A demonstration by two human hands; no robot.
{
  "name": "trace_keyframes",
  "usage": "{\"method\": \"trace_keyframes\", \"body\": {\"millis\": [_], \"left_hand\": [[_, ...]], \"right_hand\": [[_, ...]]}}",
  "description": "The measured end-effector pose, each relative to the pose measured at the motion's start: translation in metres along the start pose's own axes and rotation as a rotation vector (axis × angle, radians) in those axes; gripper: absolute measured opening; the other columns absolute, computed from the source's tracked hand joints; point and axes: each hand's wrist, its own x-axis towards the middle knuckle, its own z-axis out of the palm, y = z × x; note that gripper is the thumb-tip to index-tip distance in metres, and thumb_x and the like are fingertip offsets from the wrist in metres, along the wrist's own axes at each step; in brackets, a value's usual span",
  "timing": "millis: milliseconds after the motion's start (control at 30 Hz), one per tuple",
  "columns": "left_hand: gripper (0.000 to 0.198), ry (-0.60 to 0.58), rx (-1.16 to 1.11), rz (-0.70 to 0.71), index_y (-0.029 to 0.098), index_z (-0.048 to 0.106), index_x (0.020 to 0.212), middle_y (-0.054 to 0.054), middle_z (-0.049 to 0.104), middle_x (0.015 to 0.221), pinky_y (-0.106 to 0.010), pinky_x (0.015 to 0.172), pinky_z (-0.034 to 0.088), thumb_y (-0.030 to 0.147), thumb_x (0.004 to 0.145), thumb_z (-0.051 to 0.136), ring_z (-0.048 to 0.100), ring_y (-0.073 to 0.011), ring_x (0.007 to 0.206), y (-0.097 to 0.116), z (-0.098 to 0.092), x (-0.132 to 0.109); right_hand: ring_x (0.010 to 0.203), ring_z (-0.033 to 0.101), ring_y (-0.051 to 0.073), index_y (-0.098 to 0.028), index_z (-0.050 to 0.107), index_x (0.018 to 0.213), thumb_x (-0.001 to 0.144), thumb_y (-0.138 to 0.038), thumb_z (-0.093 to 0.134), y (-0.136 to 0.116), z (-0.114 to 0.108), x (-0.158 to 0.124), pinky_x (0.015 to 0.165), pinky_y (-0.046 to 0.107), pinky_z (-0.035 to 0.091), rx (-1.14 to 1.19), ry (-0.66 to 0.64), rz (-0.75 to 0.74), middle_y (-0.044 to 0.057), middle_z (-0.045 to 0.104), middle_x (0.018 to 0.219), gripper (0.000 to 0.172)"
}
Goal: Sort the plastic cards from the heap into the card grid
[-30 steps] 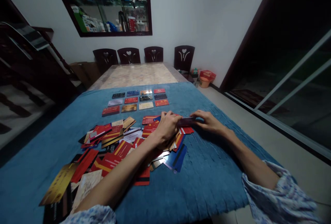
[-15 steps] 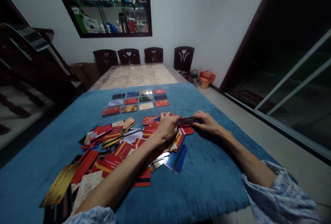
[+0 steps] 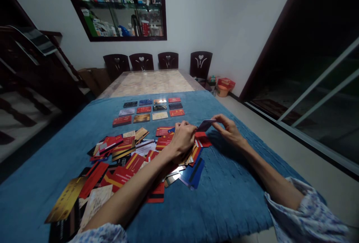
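My right hand (image 3: 228, 129) pinches a pale card (image 3: 204, 125) by its right edge and holds it tilted just above the blue cloth (image 3: 224, 183). My left hand (image 3: 182, 140) is curled, knuckles up, resting on the loose pile of cards (image 3: 126, 160); its fingertips sit at the held card's left end. The pile is mostly red, gold and blue cards, spread from the table's middle toward the near left. Farther back, a neat grid of cards (image 3: 151, 110) lies in three rows.
Beyond the cloth the bare marble tabletop (image 3: 151, 82) runs to several dark chairs (image 3: 168, 60) at the far end. A wall cabinet (image 3: 120, 7) holds bottles. A red bucket (image 3: 224, 86) stands on the floor at right, near sliding glass doors (image 3: 316, 97).
My right hand has lifted the card off the pile and tilted it upward. My left hand stayed on the pile, loosening from the card.
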Motion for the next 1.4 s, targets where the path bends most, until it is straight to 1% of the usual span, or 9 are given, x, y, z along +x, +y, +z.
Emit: {"method": "trace_keyframes", "body": {"millis": [167,300,500,667,767,900,1067,1267,1400], "left_hand": [[0.030,0.013,0.013,-0.012,0.019,0.069,0.109,-0.011,0.072,0.104,-0.044,0.090,0.037,0.012,0.091,0.046,0.054,-0.0252,0.108,0.001,0.000,0.001],[0.035,0.067,0.007,0.006,0.020,0.066,0.117,-0.010,0.071,0.109,-0.044,0.093,0.038,0.011,0.089,0.047,0.053,-0.0254,0.110,0.002,0.000,0.000],[0.051,0.110,-0.024,0.056,0.018,0.063,0.122,-0.009,0.071,0.112,-0.045,0.098,0.037,0.003,0.075,0.048,0.053,-0.0263,0.113,0.005,0.000,-0.002],[0.038,0.110,-0.036,0.070,0.017,0.065,0.114,-0.009,0.070,0.109,-0.043,0.097,0.037,0.006,0.081,0.048,0.054,-0.0248,0.109,0.006,0.000,-0.004],[0.029,0.084,-0.041,0.055,0.018,0.065,0.108,-0.008,0.069,0.107,-0.041,0.096,0.038,0.008,0.087,0.046,0.055,-0.0234,0.107,0.004,0.003,-0.004],[0.029,0.077,-0.017,0.018,0.019,0.062,0.108,-0.008,0.068,0.104,-0.039,0.093,0.039,0.008,0.088,0.044,0.055,-0.0229,0.104,-0.001,0.007,-0.003],[0.033,0.064,0.024,-0.004,0.021,0.058,0.113,-0.007,0.066,0.100,-0.037,0.087,0.041,0.007,0.087,0.044,0.054,-0.0231,0.099,-0.004,0.007,-0.003],[0.034,0.008,0.110,-0.029,0.020,0.056,0.111,-0.007,0.066,0.099,-0.037,0.086,0.041,0.005,0.083,0.045,0.055,-0.0247,0.100,-0.003,0.006,-0.001],[0.034,-0.013,0.167,-0.011,0.018,0.054,0.113,-0.010,0.066,0.099,-0.037,0.083,0.041,0.006,0.084,0.044,0.055,-0.0263,0.099,-0.006,0.007,0.003]], "right_hand": [[0.084,0.060,0.022,-0.023,0.065,0.098,0.093,-0.035,0.052,-0.008,0.001,-0.001,0.081,0.039,0.050,-0.181,0.036,-0.135,0.007,0.066,0.087,0.019],[0.088,0.058,0.026,-0.025,0.071,0.101,0.094,-0.031,0.051,-0.012,0.003,0.000,0.083,0.043,0.046,-0.321,0.012,-0.230,0.009,0.067,0.083,0.022],[0.090,0.056,0.025,-0.026,0.074,0.101,0.096,-0.036,0.049,-0.013,0.010,0.002,0.086,0.044,0.042,-0.386,-0.039,-0.300,0.008,0.069,0.082,0.027],[0.087,0.054,0.024,-0.024,0.073,0.091,0.097,-0.038,0.049,-0.011,0.018,0.002,0.081,0.040,0.040,-0.423,-0.017,-0.359,0.007,0.069,0.077,0.029],[0.087,0.054,0.024,-0.024,0.072,0.090,0.096,-0.037,0.051,-0.010,0.024,0.002,0.082,0.040,0.039,-0.434,-0.057,-0.355,0.007,0.069,0.078,0.026],[0.089,0.053,0.024,-0.023,0.072,0.095,0.096,-0.031,0.050,-0.009,0.028,0.000,0.083,0.040,0.039,-0.429,-0.089,-0.353,0.008,0.069,0.081,0.023],[0.089,0.055,0.025,-0.021,0.069,0.108,0.093,-0.024,0.051,-0.002,0.020,-0.003,0.079,0.038,0.040,-0.415,-0.112,-0.303,0.009,0.069,0.087,0.024],[0.090,0.057,0.025,-0.022,0.066,0.108,0.091,-0.023,0.054,0.011,0.013,-0.006,0.080,0.038,0.041,-0.430,-0.175,-0.238,0.009,0.071,0.097,0.021],[0.092,0.057,0.027,-0.021,0.062,0.113,0.086,-0.019,0.056,0.015,0.012,-0.006,0.078,0.038,0.041,-0.474,-0.211,-0.204,0.010,0.071,0.102,0.028]]}}
